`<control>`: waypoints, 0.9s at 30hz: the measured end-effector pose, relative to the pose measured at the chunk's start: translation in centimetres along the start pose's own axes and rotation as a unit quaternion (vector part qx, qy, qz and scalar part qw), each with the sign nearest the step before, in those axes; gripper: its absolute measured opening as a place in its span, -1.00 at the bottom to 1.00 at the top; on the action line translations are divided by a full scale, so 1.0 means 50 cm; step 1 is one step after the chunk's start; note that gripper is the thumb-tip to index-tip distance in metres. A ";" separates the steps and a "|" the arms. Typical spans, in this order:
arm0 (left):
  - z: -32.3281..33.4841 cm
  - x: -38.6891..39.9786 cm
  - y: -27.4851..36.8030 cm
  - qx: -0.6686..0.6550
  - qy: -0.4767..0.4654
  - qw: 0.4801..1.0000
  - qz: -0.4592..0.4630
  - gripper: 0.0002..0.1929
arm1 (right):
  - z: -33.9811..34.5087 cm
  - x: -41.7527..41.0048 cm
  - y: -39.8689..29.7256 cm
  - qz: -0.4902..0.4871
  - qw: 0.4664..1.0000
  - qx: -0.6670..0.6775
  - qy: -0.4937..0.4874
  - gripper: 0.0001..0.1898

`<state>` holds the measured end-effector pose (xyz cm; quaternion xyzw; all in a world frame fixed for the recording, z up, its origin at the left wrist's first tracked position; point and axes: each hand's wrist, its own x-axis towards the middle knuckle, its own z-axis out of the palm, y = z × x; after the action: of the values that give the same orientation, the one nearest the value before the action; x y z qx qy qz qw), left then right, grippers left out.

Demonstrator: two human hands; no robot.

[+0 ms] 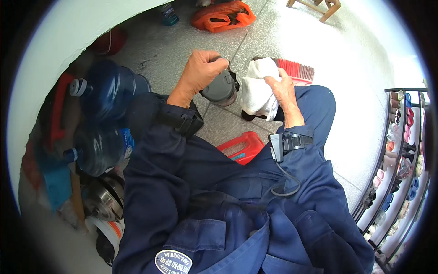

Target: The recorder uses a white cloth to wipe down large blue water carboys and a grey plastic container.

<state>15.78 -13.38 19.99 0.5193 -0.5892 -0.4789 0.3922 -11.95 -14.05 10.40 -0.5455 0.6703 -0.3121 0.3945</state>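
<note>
My left hand (207,70) is closed around the dark handle at the top of a container with a grey lid (219,88). The container's lower body looks clear, and its base is hard to make out. A bunched white cloth (259,89) is in my right hand (282,89), just right of the container and apart from it. Behind the cloth lies a brush head (296,70) with red and brown bristles, partly covered by it. Between my legs on the floor is a red plastic object (251,145) with a handle opening, partly hidden by my thigh.
Large blue water bottles (113,85) lie on the left, near a metal pot (104,198). An orange plastic bag (222,17) and a small bottle (169,15) are ahead. A wooden stool (318,8) stands far right, and a shoe rack (393,164) runs along the right.
</note>
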 end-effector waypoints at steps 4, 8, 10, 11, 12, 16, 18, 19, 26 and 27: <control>0.003 -0.008 -0.036 0.025 -0.017 0.999 -0.033 -0.79 | -0.004 0.007 0.011 -0.010 1.000 0.008 0.017 -0.44; 0.014 0.008 -0.069 0.089 -0.025 0.995 -0.040 -0.77 | -0.009 0.006 0.025 -0.003 1.000 0.022 0.020 -0.45; 0.020 0.012 -0.070 0.117 -0.026 0.992 -0.036 -0.76 | -0.015 0.003 0.032 -0.005 0.999 0.034 0.019 -0.46; 0.020 0.013 -0.071 0.127 -0.033 0.991 -0.041 -0.75 | -0.015 0.004 0.034 -0.005 0.999 0.035 0.020 -0.46; 0.021 0.015 -0.073 0.136 -0.041 0.989 -0.047 -0.75 | -0.016 0.004 0.034 -0.008 0.999 0.033 0.021 -0.46; 0.020 0.015 -0.074 0.142 -0.043 0.988 -0.031 -0.73 | -0.010 0.006 0.033 -0.014 0.998 0.059 0.020 -0.46; 0.017 0.005 -0.068 0.189 -0.063 0.980 -0.021 -0.73 | -0.009 0.006 0.027 -0.015 0.998 0.054 0.021 -0.47; 0.017 -0.004 -0.064 0.191 -0.061 0.979 -0.023 -0.73 | -0.007 0.006 0.020 -0.015 0.998 0.048 0.022 -0.48; 0.074 -0.112 -0.041 0.232 -0.149 0.960 -0.046 -0.76 | 0.005 0.027 0.016 -0.021 0.992 0.111 0.050 -0.53; 0.080 -0.131 -0.032 0.268 -0.153 0.950 -0.043 -0.75 | 0.007 0.027 0.015 -0.022 0.993 0.101 0.065 -0.53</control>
<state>13.29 -6.28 17.75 0.5507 -0.7261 -0.3930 0.1229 -12.14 -15.22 9.32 -0.4963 0.6472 -0.4215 0.3963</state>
